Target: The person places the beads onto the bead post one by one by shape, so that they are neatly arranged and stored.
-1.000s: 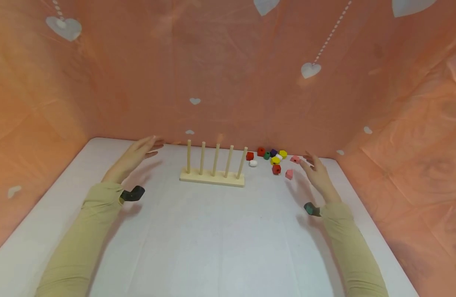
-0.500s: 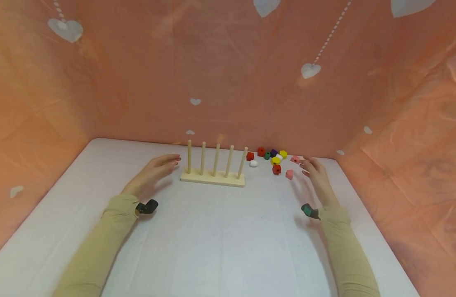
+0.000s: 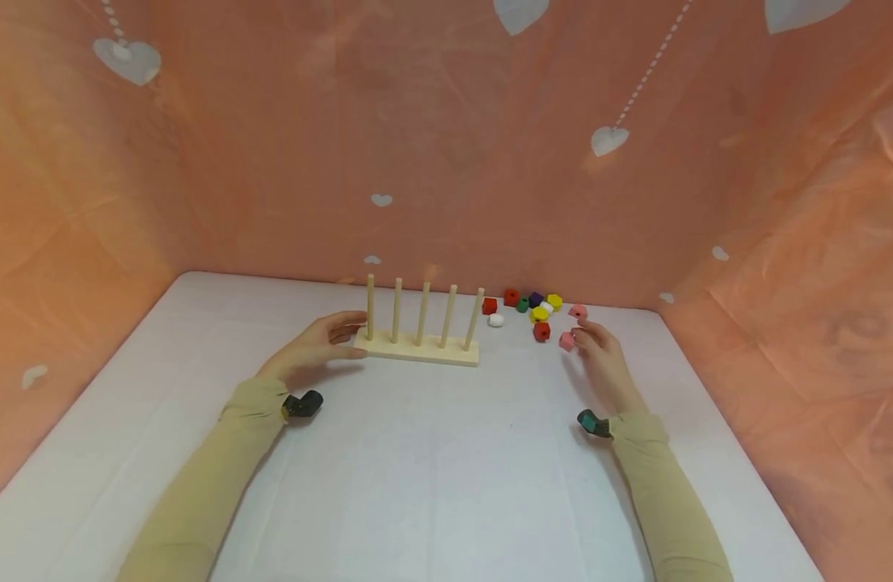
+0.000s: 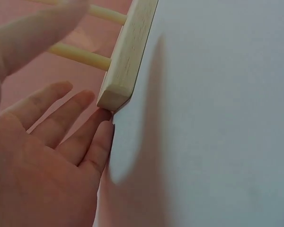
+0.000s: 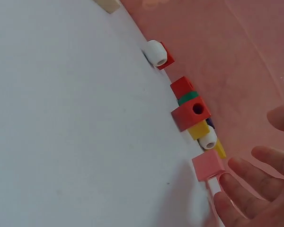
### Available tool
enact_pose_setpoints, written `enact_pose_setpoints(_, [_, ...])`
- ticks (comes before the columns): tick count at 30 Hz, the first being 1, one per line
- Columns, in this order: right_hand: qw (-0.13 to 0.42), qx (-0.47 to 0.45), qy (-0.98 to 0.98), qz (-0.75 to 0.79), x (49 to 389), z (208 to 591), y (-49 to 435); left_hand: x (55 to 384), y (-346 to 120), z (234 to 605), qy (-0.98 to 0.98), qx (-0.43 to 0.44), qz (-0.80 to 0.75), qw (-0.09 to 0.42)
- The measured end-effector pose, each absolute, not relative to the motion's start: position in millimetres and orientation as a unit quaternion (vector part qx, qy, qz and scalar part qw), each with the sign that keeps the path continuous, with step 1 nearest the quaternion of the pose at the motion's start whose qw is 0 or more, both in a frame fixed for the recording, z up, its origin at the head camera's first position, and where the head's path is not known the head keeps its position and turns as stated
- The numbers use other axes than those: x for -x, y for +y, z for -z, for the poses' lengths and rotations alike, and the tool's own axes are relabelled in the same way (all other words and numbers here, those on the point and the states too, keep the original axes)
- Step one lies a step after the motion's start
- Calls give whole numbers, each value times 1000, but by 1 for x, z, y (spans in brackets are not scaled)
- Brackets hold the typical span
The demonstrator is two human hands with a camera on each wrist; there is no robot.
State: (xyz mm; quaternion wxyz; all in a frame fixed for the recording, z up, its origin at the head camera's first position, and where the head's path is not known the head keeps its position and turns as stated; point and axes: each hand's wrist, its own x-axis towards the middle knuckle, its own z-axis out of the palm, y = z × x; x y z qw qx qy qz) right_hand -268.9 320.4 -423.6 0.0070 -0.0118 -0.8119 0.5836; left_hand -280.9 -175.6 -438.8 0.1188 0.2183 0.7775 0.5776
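A pale wooden stand (image 3: 420,351) with several upright pegs is at the far middle of the table in the head view. My left hand (image 3: 310,346) is at its left end, thumb in front and fingers behind. In the left wrist view, relaxed fingers (image 4: 61,120) reach the end of the wooden base (image 4: 125,71), and the thumb is spread away. On the other side, my right hand (image 3: 606,365) hovers beside a pink bead (image 3: 566,341). Its fingertips are right at that bead's edge in the right wrist view, with the thumb (image 5: 281,117) held apart.
Several beads lie right of the stand, among them a red cube (image 3: 541,332), a yellow bead (image 3: 538,315), a white bead (image 3: 495,321), a green bead (image 3: 522,305) and another pink bead (image 3: 578,312). A pink-orange cloth wall (image 3: 446,162) rises behind the white table (image 3: 431,469).
My left hand has come right and toward me, from beyond the stand's left side to its end. My right hand has moved left and down to the nearer pink bead.
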Motion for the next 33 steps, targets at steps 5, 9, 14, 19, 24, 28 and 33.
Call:
enact_pose_setpoints(5, [4,28,-831,-556,271,427,321,281,-175,439,774,-219,-581,127])
enact_pose_setpoints(9, [-5,36,-837,-546,272,428,321,283,-175,441,783,-211,-572,124])
enact_pose_setpoints(14, [-13,30,-843,-537,274,430,321,287,-175,445,793,-216,-560,103])
enact_pose_setpoints(19, [-15,28,-849,-527,277,429,321,287,-174,447,797,-223,-554,89])
enact_pose_setpoints(24, [-20,39,-859,-509,280,428,317,284,-175,447,786,-218,-569,104])
enact_pose_setpoints(28, [-10,36,-872,-488,285,429,315,283,-177,447,779,-212,-578,120])
enact_pose_setpoints(33, [0,27,-876,-481,290,429,313,283,-178,447,778,-218,-576,124])
